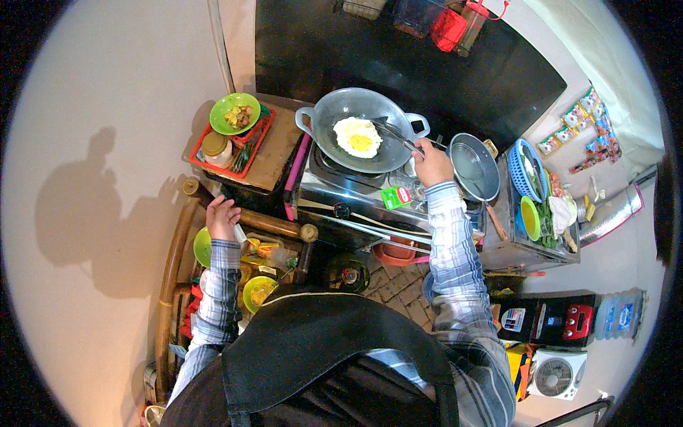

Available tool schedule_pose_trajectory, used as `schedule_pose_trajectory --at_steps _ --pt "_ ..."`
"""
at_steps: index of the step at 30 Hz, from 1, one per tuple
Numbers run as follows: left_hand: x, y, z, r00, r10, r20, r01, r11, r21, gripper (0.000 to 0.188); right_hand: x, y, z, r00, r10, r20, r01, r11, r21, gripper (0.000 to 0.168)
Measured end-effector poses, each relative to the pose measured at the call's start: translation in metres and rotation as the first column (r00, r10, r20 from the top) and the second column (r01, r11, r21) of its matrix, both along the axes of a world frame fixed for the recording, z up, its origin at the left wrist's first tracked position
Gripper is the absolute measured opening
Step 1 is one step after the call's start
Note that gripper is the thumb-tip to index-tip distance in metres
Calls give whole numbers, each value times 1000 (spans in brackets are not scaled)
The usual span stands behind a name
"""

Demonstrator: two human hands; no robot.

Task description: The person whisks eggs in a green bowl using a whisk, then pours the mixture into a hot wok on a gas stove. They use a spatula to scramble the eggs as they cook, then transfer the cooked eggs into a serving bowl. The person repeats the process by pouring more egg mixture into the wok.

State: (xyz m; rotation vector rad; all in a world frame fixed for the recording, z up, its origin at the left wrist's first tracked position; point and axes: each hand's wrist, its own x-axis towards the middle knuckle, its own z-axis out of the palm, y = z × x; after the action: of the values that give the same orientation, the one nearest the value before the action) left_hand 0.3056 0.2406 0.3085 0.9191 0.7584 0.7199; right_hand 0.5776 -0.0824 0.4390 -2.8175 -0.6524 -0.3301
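My right hand (433,164) grips the handle of a dark spatula (396,133). The spatula's blade touches the right edge of a fried egg (358,139), white with a yellow middle, which lies in a grey metal wok (328,117). The two-handled wok sits over the left burner of a steel gas stove (341,189). My left hand (223,216) hovers near the end of a bamboo rail (272,223), fingers apart and holding nothing that I can make out. A small green sachet (395,197) lies on the stove's front.
Left of the stove, a red basket (240,172) holds a lidded jar (217,149), with a green bowl of food (246,126) on top. A second pan (474,160) with a ladle (495,221) stands to the right, beside a blue basket (522,173). Below hangs a bamboo-framed rack with bowls (260,292).
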Motion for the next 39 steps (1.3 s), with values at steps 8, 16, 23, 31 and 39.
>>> schedule_pose_trajectory --at_steps 8,16,23,31,39 --pt "9 -2 -4 999 -42 1 42 999 -20 26 0 9 -31 1000 -15 -13 13 994 -109 22" --pt "2 4 -5 1000 12 -13 -12 1000 -13 25 -35 -14 30 996 77 -40 -78 997 -23 20" --pt "7 1 -3 1000 -14 16 14 1000 -23 25 -46 -21 13 994 84 -69 -91 991 -97 17" --pt "9 5 -18 1000 1 27 -1 1000 -29 25 -52 -29 21 997 70 -21 -72 987 -145 18" --pt "9 1 -11 999 -18 29 19 1000 -5 25 -38 -35 9 996 32 86 -20 990 -139 18"
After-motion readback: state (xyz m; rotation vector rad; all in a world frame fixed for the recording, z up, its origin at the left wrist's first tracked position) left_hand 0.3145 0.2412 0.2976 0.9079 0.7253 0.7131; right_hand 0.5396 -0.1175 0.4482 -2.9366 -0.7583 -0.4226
